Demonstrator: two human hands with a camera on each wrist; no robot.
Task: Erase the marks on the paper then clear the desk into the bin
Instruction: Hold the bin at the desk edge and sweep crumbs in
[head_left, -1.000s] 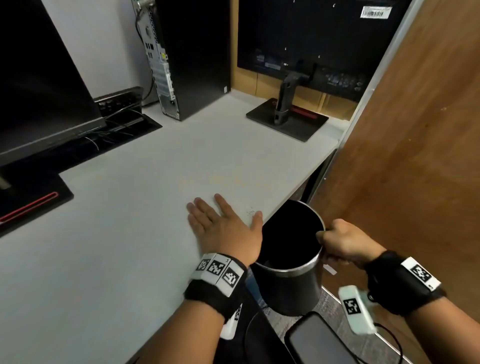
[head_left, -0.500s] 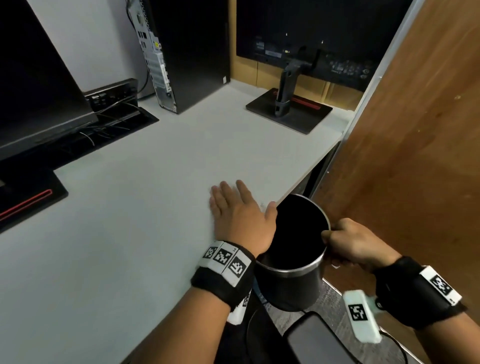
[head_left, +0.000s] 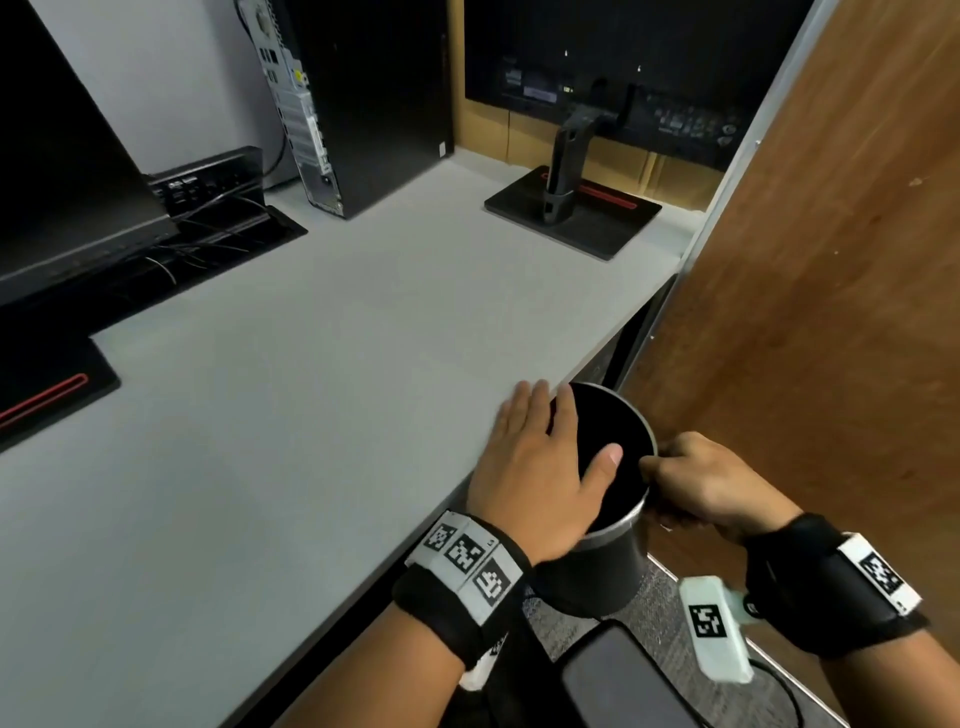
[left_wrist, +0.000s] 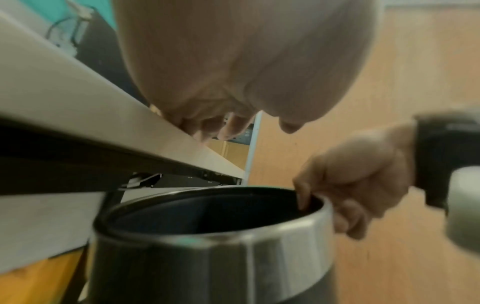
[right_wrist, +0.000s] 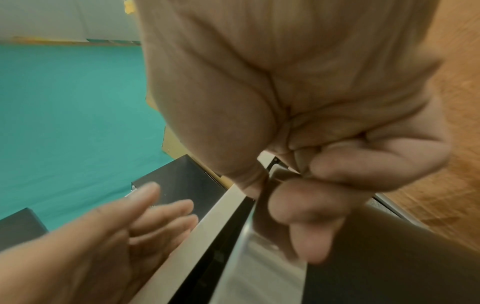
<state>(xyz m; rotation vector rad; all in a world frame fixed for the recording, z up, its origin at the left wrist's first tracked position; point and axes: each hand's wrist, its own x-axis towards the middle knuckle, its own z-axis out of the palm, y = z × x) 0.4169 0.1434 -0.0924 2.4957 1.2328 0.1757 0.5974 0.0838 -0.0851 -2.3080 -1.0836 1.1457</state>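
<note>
A black bin (head_left: 597, 571) with a silver rim (left_wrist: 298, 232) hangs just below the desk's right edge. My right hand (head_left: 701, 483) grips its rim, thumb inside and fingers (right_wrist: 306, 205) curled outside. My left hand (head_left: 535, 467) lies flat with straight fingers, half over the grey desk (head_left: 311, 389) edge and half above the bin's mouth, holding nothing. In the left wrist view the bin's dark opening (left_wrist: 207, 207) sits under the desk edge (left_wrist: 130, 127). No paper or eraser shows in any view.
A monitor stand (head_left: 571, 208) and a computer tower (head_left: 363, 104) stand at the back of the desk. Another monitor (head_left: 62, 182) with cables is at the left. A brown wooden panel (head_left: 831, 260) rises close on the right. A dark phone-like device (head_left: 618, 680) lies below the bin.
My left hand has slid rightward across the desk, off its edge and over the bin's mouth. My right hand has kept its grip on the rim, holding the bin at the edge.
</note>
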